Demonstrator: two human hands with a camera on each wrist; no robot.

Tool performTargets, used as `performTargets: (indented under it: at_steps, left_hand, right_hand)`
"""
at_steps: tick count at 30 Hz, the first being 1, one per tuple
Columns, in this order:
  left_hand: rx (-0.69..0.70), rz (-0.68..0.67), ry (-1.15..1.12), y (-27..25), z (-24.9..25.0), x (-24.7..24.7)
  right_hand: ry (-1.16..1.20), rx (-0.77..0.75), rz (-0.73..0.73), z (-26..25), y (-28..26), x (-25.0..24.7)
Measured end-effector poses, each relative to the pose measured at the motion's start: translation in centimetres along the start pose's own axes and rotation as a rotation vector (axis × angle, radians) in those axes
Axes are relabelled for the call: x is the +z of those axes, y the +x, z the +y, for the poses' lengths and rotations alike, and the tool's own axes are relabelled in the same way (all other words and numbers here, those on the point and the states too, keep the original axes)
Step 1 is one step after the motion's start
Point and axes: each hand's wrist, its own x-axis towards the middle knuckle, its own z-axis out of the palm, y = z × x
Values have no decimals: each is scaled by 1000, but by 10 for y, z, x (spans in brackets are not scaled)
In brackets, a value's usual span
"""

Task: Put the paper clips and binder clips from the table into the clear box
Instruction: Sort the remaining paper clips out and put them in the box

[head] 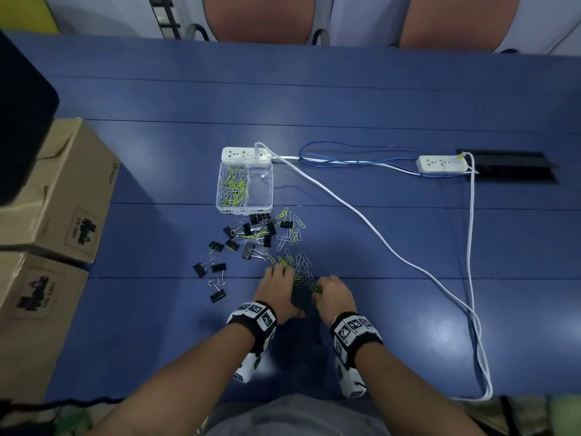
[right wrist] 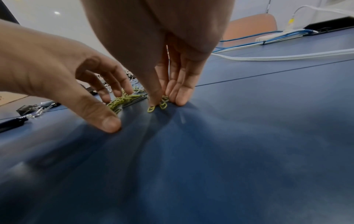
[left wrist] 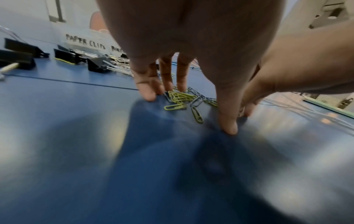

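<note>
Left of the clear box (head: 245, 187), two brown cardboard cartons (head: 67, 190) stand at the edge of the blue table (head: 345, 99). The clear box itself is a shallow, see-through plastic tray split into two compartments; its left compartment holds a heap of yellow-green and silvery paper clips, its right compartment looks bare, and lettering on its near wall reads "PAPER CLIPS" in the left wrist view. A white power strip (head: 246, 153) lies touching the box's far side. Just in front of the box, black binder clips (head: 248, 229) with thin wire handles lie scattered, several trailing off to the front left. To the front right of the box, loose paper clips (head: 290, 234), slim yellow-green and grey-blue wire loops, spread toward the person in a loose pile. The left hand (head: 278, 289) is at the near end of that pile, well in front of the box, its fingers (left wrist: 147, 91) spread and fairly straight with tips down on the table around the clips, gripping nothing. Just right of it, the right hand (head: 333, 294) has its fingers (right wrist: 180, 94) bunched together against the thumb, pinching a few yellow-green paper clips against the table. Farther right of the box, white and blue cables (head: 361, 215) run to a second power strip (head: 441, 165).
</note>
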Motion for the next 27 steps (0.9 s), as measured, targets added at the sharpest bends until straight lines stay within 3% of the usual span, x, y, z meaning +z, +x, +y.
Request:
performTargets:
  at_steps: [4, 7, 10, 13, 18, 27]
  left_hand:
    - [42, -20, -229, -1, 1, 2]
    - [70, 64, -295, -3, 0, 4]
    - [-9, 120, -247, -5, -2, 6]
    - [-87, 85, -257, -5, -5, 7]
    - [-121, 76, -303, -3, 1, 4]
    - [-84, 42, -86, 13, 10, -11]
  right_hand:
    - [-9, -41, 12, 3, 0, 2]
    - [17, -70, 47, 1, -5, 3]
    - [-14, -70, 27, 0, -8, 7]
    - [-76, -61, 1, -2, -5, 5]
    - [-145, -68, -14, -4, -3, 2]
    - [-151, -55, -16, -13, -2, 0]
